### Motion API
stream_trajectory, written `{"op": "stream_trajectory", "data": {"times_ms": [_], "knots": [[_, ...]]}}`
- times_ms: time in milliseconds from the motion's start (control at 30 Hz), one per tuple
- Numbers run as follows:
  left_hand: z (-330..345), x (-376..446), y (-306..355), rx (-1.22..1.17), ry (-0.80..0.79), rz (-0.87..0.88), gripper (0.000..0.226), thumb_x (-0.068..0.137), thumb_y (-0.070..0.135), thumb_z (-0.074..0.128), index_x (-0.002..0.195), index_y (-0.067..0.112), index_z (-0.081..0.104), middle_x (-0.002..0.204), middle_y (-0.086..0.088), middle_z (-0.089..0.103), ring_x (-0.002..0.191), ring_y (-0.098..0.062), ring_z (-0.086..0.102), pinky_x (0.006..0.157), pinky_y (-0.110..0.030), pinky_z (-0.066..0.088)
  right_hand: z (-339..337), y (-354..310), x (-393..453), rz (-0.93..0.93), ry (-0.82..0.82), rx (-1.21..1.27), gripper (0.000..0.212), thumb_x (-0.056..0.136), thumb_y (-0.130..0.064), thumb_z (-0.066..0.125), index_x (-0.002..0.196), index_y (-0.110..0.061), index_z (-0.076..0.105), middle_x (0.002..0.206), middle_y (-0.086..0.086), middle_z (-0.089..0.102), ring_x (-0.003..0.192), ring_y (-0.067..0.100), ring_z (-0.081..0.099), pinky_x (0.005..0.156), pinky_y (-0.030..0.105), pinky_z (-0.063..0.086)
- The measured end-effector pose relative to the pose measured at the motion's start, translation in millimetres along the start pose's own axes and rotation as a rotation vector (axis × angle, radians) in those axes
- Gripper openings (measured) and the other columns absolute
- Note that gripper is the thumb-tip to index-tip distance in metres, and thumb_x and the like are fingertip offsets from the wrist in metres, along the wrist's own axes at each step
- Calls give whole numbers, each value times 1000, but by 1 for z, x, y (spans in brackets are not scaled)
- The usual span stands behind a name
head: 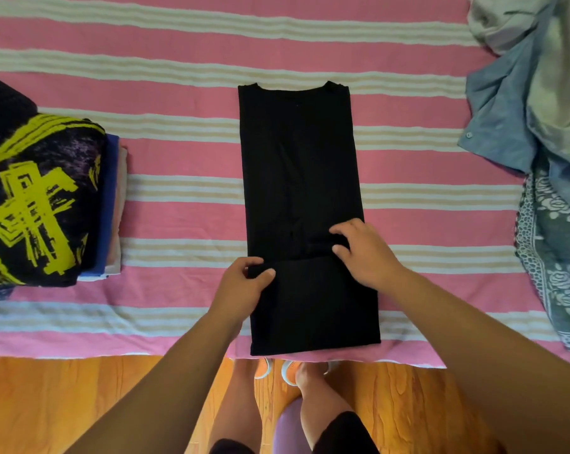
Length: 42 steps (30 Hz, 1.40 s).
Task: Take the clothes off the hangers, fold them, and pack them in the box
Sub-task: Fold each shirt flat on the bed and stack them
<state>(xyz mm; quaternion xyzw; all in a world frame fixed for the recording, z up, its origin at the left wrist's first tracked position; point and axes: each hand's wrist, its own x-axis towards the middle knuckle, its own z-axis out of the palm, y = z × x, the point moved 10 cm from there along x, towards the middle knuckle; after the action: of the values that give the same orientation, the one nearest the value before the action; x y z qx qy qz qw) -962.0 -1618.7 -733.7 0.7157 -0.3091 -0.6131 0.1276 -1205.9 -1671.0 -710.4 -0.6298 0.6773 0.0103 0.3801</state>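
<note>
A black shirt (300, 165) lies on the pink striped bed (179, 103), folded into a long narrow strip with its collar at the far end. Its bottom part is doubled up over itself towards the collar. My left hand (244, 286) pinches the left corner of that doubled-up edge between thumb and fingers. At the right corner of the same edge, my right hand (362, 250) grips the cloth with curled fingers. No hanger and no box are in view.
A stack of folded clothes (41, 198), topped by a black garment with a yellow cross print, sits at the left. A heap of unfolded clothes (532, 93) lies at the right, with a grey floral cloth (558, 257) below it. Wooden floor (80, 398) lies beneath the bed's near edge.
</note>
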Motion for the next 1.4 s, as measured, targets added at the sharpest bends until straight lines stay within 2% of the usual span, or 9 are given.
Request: {"op": "stream_trajectory", "data": {"times_ms": [200, 333, 567, 800, 900, 1067, 1167, 1300, 1400], "knots": [[17, 21, 29, 478, -82, 150, 35, 88, 35, 78, 119, 24, 66, 111, 6, 64, 102, -15, 64, 86, -31, 56, 6, 4, 21, 3, -129, -35, 27, 99, -27, 61, 126, -24, 58, 103, -6, 61, 102, 17, 55, 90, 34, 50], [38, 18, 48, 746, -184, 289, 13, 92, 32, 74, 103, 25, 70, 94, 5, 68, 82, -12, 65, 78, -31, 58, -9, -12, 14, -121, -1, -24, 20, 94, -27, 67, 112, -29, 60, 106, -9, 54, 102, 12, 50, 93, 35, 50], [48, -41, 45, 952, -308, 675, 13, 93, 24, 68, 103, 32, 66, 98, 14, 64, 92, -7, 58, 81, -31, 54, 41, -36, -38, -368, -235, -322, 66, 92, -41, 68, 150, -35, 38, 140, -10, 49, 134, 15, 37, 119, 36, 27], [57, -76, 50, 1184, -83, 905, 56, 87, 62, 61, 132, 30, 56, 104, 14, 69, 93, -11, 65, 85, -33, 52, 28, -60, -76, -556, -97, -324, 26, 101, -42, 48, 107, -31, 71, 101, -14, 71, 104, 8, 59, 114, 37, 36], [84, -94, 38, 1252, -139, 994, 20, 87, 38, 71, 103, 28, 66, 84, 9, 67, 74, -14, 64, 74, -34, 51, 26, -69, -102, -594, -211, -328, 39, 103, -52, 37, 105, -33, 71, 99, -16, 73, 98, 2, 62, 117, 31, 32], [112, -157, 4, 1326, -288, 1052, 8, 65, 24, 69, 71, 28, 64, 55, 8, 57, 43, -13, 53, 47, -23, 39, -31, -27, -87, -222, 46, -131, 55, 95, -64, 43, 129, -25, 61, 129, -4, 59, 120, 14, 51, 105, 38, 45], [134, -192, -32, 1317, -366, 1065, 19, 72, 28, 68, 90, 29, 74, 53, 9, 58, 40, -10, 52, 44, -19, 38, 1, 15, -66, 237, -124, 202, 84, 84, -69, 61, 150, -24, 39, 148, 3, 45, 135, 23, 46, 108, 42, 44], [151, -205, -60, 1339, -376, 985, 60, 64, 40, 84, 121, 27, 72, 51, 9, 57, 37, -9, 51, 45, -17, 42, 53, -7, -73, 325, -214, 88, 107, 75, -75, 64, 158, -24, 19, 158, 6, 28, 144, 32, 32, 112, 52, 40], [149, -209, -66, 1297, -315, 952, 69, 70, 37, 83, 135, 27, 60, 59, 8, 60, 42, -12, 55, 50, -24, 51, 82, -28, -91, 272, -275, -194, 100, 83, -52, 71, 158, -18, 15, 158, 11, 25, 143, 36, 28, 114, 51, 36]]}}
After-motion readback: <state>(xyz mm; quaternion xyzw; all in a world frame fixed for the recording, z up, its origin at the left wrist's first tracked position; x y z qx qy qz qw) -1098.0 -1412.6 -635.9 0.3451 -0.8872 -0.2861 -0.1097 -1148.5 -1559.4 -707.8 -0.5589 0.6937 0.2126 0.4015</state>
